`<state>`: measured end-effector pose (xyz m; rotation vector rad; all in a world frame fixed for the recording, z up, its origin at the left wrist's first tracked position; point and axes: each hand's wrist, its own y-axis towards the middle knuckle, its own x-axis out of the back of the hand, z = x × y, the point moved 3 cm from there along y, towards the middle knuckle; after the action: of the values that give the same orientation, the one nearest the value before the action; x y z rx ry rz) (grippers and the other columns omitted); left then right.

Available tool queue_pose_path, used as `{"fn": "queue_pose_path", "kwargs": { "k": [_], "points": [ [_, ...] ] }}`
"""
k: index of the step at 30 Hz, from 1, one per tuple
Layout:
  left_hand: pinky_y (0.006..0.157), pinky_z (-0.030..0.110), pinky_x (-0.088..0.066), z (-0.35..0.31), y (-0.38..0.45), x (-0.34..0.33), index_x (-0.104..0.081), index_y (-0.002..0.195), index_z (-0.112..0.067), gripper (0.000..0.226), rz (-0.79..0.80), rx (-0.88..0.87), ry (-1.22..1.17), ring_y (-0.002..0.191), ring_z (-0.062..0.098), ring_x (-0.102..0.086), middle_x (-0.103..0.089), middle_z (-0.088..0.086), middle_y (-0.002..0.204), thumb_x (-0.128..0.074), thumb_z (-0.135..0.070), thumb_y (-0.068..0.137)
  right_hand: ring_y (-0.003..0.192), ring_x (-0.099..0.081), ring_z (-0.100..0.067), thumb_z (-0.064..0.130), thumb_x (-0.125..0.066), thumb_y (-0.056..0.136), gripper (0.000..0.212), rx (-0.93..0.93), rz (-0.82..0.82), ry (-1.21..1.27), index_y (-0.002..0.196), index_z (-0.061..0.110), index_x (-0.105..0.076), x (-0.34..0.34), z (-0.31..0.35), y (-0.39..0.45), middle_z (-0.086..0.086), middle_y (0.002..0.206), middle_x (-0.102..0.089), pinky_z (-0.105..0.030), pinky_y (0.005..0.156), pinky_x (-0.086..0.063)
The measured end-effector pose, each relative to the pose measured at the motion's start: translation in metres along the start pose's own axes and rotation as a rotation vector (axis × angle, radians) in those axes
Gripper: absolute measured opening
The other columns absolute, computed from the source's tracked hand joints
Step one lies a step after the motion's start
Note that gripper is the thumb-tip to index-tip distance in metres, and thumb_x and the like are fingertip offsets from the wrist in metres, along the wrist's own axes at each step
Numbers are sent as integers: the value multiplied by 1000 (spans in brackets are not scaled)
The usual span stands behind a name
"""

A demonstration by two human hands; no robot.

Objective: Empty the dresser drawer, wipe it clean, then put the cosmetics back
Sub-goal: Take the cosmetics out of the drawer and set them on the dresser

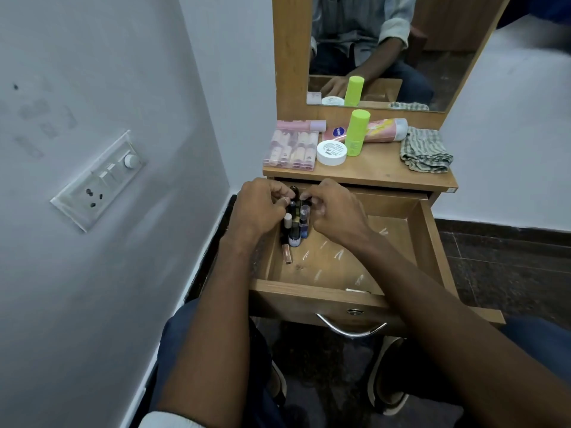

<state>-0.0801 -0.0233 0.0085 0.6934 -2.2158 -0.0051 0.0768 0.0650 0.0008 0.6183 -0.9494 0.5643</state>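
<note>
Both hands worked inside the open drawer (429, 242), at its ten o'clock corner. The left hand (262, 208) and right hand (336, 211) each kept a narrow grip, pinching small nail polish bottles (298, 222). Larger cosmetics and a checked cloth (426, 151) waited on the desk (380, 169) at twelve o'clock. Probably still emptying; next, lift this cluster out together without spilling.

You've got a wall switch plate w/ socket (100, 180) at left, and shoes (390, 378) on dark floor (506, 267).
</note>
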Motion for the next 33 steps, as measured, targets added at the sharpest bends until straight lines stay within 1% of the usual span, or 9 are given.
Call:
{"fn": "queue_pose_path", "kwargs": {
  "k": [5,10,14,18,20,24,28,30,33],
  "points": [
    [68,9,-48,2,1,0,-85,99,-23,20,-27,22,-8,69,-6,-65,-78,-13,89,-80,-7,88,93,-61,-22,14,-71,83,43,15,46,-35,120,33,-75,-5,-2,0,3,104,-55,-32,68,-45],
    [70,12,-51,4,1,-1,-85,99,-24,22,-31,17,-1,69,-6,-65,-79,-12,91,-75,-8,88,90,-59,-18,17,-79,81,38,4,47,-29,115,33,-76,-6,-3,0,4,101,-54,-34,70,-51],
    [73,16,-55,1,0,-5,-84,100,-24,18,18,15,2,67,-6,-67,-76,-15,79,-81,-15,84,89,-58,-17,19,-81,80,28,14,49,0,103,34,-76,-6,-5,0,4,100,-54,-33,70,-50],
    [75,25,-59,0,0,-8,-83,104,-26,26,58,33,74,72,-3,-65,-72,-15,80,-89,-16,81,87,-57,-14,14,-83,81,20,17,66,60,92,28,-75,-5,-9,0,6,96,-56,-33,73,-50],
    [72,23,-57,-1,0,-9,-82,104,-27,26,57,37,91,65,-8,-63,-70,-17,75,-90,-17,81,85,-59,-10,10,-81,80,19,-20,58,121,88,26,-74,-1,-14,1,9,93,-63,-35,77,-54],
    [68,20,-52,-2,0,-9,-82,102,-27,22,51,47,101,59,-13,-62,-66,-21,67,-90,-19,82,72,-63,-7,4,-79,78,23,-81,41,266,88,25,-75,5,-19,-2,10,83,-72,-36,70,-59],
    [60,13,-43,-4,1,-9,-83,99,-26,20,58,47,127,58,-14,-61,-64,-21,65,-90,-19,82,77,-67,-11,2,-75,79,25,-101,61,271,92,24,-76,5,-20,-6,9,84,-74,-42,75,-62],
    [61,15,-45,-4,1,-9,-84,99,-25,21,67,37,143,60,-10,-61,-64,-22,66,-91,-18,81,80,-67,-11,2,-74,80,27,-103,66,273,94,24,-76,5,-20,-7,9,85,-73,-44,77,-63],
    [72,24,-56,-2,2,-7,-84,100,-25,20,66,24,153,67,-11,-60,-67,-20,68,-90,-18,83,82,-68,-11,4,-73,80,26,-105,78,268,96,25,-76,5,-20,-9,9,86,-73,-46,78,-63]
  ]
}}
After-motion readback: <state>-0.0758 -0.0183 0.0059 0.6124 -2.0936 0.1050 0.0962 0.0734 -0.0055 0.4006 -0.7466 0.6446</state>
